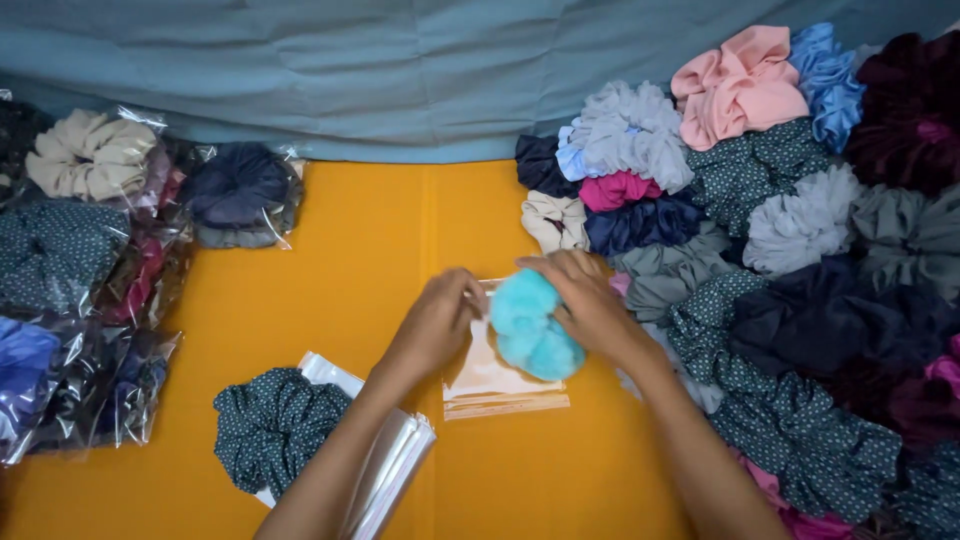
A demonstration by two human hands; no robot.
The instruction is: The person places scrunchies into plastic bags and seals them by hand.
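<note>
A fluffy turquoise scrunchie sits at the mouth of a small clear plastic bag lying on the orange cloth. My right hand grips the scrunchie from its right side. My left hand pinches the bag's upper left edge, just left of the scrunchie. The bag's sealing strip lies toward me.
A big heap of loose scrunchies in many colours fills the right side. Bagged scrunchies are stacked along the left. A dark dotted scrunchie rests on a stack of clear bags under my left forearm. Blue-grey cloth covers the back.
</note>
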